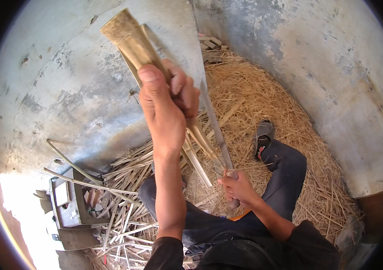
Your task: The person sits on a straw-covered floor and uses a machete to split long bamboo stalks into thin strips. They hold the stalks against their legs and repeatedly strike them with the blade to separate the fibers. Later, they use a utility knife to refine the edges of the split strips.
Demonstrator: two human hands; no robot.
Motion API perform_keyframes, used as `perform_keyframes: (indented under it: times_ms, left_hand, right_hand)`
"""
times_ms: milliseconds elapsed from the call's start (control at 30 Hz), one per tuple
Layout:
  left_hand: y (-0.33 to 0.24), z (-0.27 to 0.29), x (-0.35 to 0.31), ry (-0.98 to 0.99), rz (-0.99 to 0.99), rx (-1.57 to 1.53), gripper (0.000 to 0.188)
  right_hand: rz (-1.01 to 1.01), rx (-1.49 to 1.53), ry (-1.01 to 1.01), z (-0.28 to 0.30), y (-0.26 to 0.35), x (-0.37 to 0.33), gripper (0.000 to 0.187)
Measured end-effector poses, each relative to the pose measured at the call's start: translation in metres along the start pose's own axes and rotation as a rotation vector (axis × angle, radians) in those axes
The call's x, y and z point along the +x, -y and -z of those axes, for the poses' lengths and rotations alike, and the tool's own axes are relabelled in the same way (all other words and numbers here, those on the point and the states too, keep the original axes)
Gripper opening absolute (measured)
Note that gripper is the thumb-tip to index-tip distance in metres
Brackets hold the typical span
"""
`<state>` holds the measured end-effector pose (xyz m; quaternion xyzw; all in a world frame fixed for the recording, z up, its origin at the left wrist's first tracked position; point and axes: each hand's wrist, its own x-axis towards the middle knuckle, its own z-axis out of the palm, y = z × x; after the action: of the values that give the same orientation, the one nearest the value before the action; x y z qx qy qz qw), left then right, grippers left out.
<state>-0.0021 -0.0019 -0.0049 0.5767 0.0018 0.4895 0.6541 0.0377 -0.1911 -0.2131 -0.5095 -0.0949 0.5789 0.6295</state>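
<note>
My left hand (164, 108) is raised in front of the wall, closed around split bamboo strips (133, 40). Their broad, yellowish upper ends stick out above the fist, and thinner ends hang below it toward my right hand. Low between my knees, my right hand (240, 189) grips the handle of a long-bladed knife (217, 130). The narrow grey blade points up and away, close beside the lower bamboo ends. Whether the blade touches the bamboo, I cannot tell.
Shavings (254, 85) cover the floor ahead and to the right. Cut strips (128, 216) lie heaped at the left, beside a wooden box (72, 202) with rubble in it. Worn walls (74, 76) rise on both sides. My bent leg and shoe (263, 135) extend at the right.
</note>
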Motion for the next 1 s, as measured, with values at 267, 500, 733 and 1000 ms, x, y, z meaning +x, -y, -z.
perform_keyframes:
  times_ms: [267,500,733,1000]
  left_hand:
    - [0.004,-0.007,0.003,0.013,-0.012,-0.025,0.059]
    - [0.001,-0.005,-0.001,0.027,-0.037,-0.014,0.058]
    - [-0.001,-0.007,-0.001,-0.03,0.008,0.053,0.062]
    - [0.003,-0.01,-0.009,0.12,-0.046,-0.052,0.055]
  right_hand:
    - [0.194,-0.146,-0.02,-0.002,-0.005,-0.002,0.021]
    - [0.027,0.019,-0.038,0.0,0.012,-0.011,0.021]
    - [0.217,-0.16,0.03,-0.002,0.006,-0.008,0.019]
    - [-0.037,-0.011,-0.02,0.009,-0.012,-0.005,0.022]
